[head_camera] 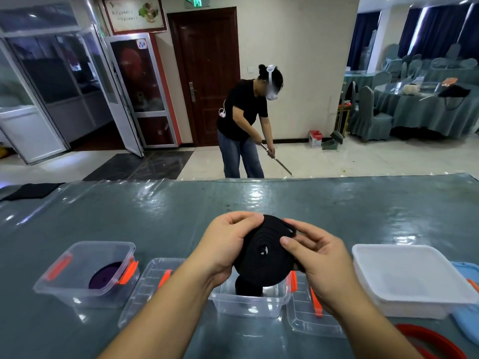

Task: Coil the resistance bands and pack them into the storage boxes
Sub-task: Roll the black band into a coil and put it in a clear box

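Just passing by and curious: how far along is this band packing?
Done: a purple coil lies in the left box. In hand: both hands, left and right, grip a black coil above the middle box. Left: a red band uncoiled, lids off.

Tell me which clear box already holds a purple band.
The left clear box, with the purple coil inside; the middle box sits under the black coil.

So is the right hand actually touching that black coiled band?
Touching. The head view shows the right hand with thumb and fingers pinching the black coiled band at its edge.
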{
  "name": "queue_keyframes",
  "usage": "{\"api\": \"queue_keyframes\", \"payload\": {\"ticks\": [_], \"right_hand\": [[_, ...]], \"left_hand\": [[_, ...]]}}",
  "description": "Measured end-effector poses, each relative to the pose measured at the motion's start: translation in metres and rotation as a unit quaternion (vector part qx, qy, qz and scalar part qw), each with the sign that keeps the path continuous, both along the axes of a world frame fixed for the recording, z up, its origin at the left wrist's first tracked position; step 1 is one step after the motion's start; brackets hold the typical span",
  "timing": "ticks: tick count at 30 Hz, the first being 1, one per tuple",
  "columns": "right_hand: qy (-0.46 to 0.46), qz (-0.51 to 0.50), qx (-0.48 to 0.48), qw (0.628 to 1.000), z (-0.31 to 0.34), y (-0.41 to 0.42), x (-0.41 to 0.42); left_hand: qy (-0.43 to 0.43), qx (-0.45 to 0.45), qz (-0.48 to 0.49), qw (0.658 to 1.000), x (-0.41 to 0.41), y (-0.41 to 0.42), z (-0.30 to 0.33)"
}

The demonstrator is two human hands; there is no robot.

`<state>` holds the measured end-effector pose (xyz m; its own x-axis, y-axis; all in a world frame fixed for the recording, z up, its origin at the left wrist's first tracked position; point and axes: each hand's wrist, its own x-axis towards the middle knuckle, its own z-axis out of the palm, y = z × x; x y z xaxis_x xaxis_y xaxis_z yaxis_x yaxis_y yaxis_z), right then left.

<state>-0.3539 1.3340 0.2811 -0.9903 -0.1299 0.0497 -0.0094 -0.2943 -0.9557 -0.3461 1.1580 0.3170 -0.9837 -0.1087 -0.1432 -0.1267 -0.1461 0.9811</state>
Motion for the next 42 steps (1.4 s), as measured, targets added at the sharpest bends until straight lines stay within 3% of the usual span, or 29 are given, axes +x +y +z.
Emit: {"api": "queue_keyframes", "payload": {"ticks": [7, 14, 21, 27, 33, 42], "right_hand": [[-0.091, 0.039, 0.028, 0.995, -0.031, 0.004, -0.028], [-0.152, 0.002, 0.036, 0.988, -0.055, -0.024, -0.051], [-0.216, 0.062, 0.134, 0.965, -0.082, -0.043, -0.074], [-0.260, -0.014, 0.131, 0.957, -0.113, -0.059, -0.095], [-0.298, -0.008, 0.171, 0.939, -0.146, -0.055, -0.124], [-0.300, 0.026, 0.320, 0.898, -0.210, -0.057, -0.171]], "left_hand": [[-0.061, -0.080, -0.128, 0.987, -0.008, -0.028, -0.036], [-0.084, -0.045, -0.090, 0.991, -0.042, -0.049, -0.082], [-0.138, -0.047, -0.082, 0.986, -0.076, -0.073, -0.132], [-0.155, -0.042, -0.094, 0.982, -0.110, -0.084, -0.173], [-0.216, -0.039, -0.083, 0.972, -0.132, -0.078, -0.217], [-0.289, -0.167, -0.090, 0.938, -0.160, -0.070, -0.265]]}}
